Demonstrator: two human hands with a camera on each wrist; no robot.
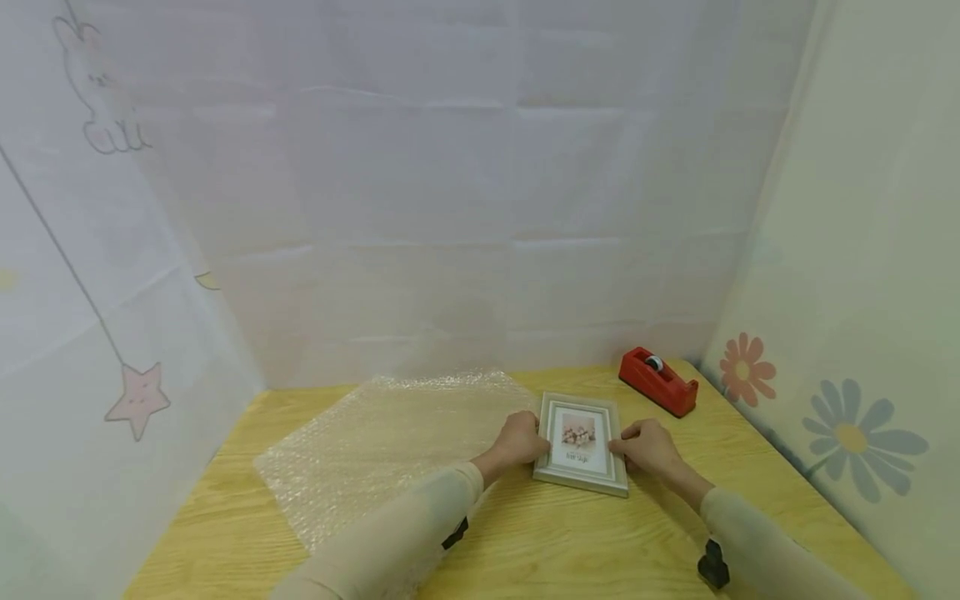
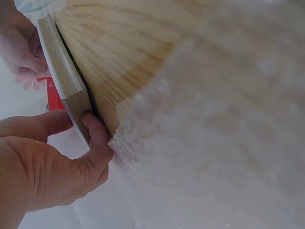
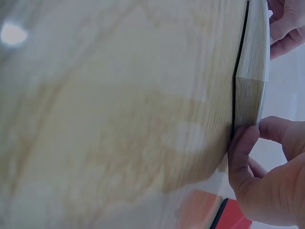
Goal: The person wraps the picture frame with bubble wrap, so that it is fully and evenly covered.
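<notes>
A silver-beige picture frame (image 1: 582, 486) with a pink flower print lies face up at the table's right half. My left hand (image 1: 519, 438) grips its left side, thumb on the front border and fingers along the outer edge. On the opposite side my right hand (image 1: 649, 447) pinches the frame's right edge the same way. The left wrist view shows the frame's thick side (image 2: 78, 107) between thumb and fingertips, close over the wood. In the right wrist view, fingers (image 3: 244, 143) press the side near the frame's corner.
A sheet of clear bubble wrap (image 1: 375, 450) is spread over the table's left half, reaching near the frame. A red tape dispenser (image 1: 660, 383) stands at the back right. The wooden table (image 1: 570, 550) meets cloth-covered walls (image 1: 450, 208) behind and beside it.
</notes>
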